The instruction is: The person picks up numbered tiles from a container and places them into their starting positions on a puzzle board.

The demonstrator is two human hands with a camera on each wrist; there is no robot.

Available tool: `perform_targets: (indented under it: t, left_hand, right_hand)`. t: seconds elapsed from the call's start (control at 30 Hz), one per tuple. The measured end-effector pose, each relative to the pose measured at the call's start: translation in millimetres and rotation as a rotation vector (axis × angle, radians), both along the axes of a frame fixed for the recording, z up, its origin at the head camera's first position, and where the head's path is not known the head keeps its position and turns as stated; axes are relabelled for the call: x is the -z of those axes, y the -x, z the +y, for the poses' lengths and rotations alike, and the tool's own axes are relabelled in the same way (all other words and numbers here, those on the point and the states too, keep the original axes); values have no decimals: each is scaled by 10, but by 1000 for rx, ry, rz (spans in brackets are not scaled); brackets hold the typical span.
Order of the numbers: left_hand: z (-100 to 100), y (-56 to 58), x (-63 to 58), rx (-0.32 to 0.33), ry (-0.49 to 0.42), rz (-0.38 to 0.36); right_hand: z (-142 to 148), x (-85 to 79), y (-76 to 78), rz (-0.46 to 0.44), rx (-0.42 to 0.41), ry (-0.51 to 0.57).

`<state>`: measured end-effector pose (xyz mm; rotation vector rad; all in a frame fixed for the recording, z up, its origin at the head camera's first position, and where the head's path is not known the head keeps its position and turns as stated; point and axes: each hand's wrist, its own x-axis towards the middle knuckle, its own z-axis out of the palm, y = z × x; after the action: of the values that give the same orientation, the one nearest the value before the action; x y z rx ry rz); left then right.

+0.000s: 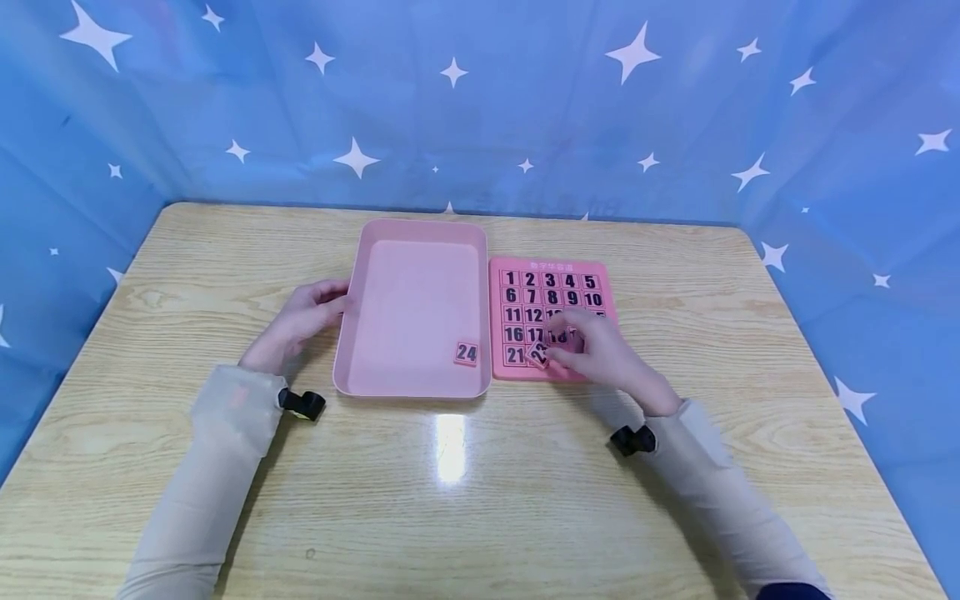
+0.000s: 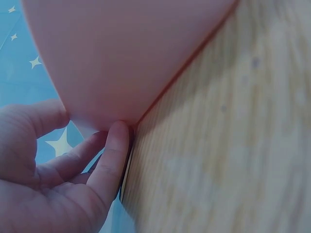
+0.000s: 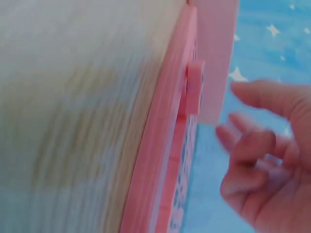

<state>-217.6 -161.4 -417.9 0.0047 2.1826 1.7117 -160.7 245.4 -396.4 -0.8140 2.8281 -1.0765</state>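
Note:
A pink number board (image 1: 495,367) lies on the table with numbered tiles in rows. On its lower row the number 23 tile (image 1: 537,354) sits turned askew, one side raised in the right wrist view. Just over it hovers my right hand (image 1: 600,350), fingers loosely bent, with a gap between fingertips and tile (image 3: 195,87). The hand hides several tiles at the board's lower right. My left hand (image 1: 300,321) touches the outer left wall of a pink tray (image 1: 347,333) with its fingertips (image 2: 116,136). Inside the tray's lower right corner rests the number 24 tile (image 1: 466,353).
The tray stands right against the board's left side. Both are on a wood-grain table (image 1: 375,517). A blue curtain with white stars (image 1: 517,108) hangs behind and along the sides. Black wrist cameras (image 1: 303,405) are strapped over the sleeves.

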Motion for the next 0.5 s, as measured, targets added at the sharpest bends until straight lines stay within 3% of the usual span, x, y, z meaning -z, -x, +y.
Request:
perform_targets:
  t: [0.17,0.5]
  left_hand:
    - [-12,-3,-18,6,14,-8]
    - [-8,0,-22,7,21,-13]
  right_hand:
    - [75,23,66,-35,-156,-2]
    - [53,38,124,-164,-186,-51]
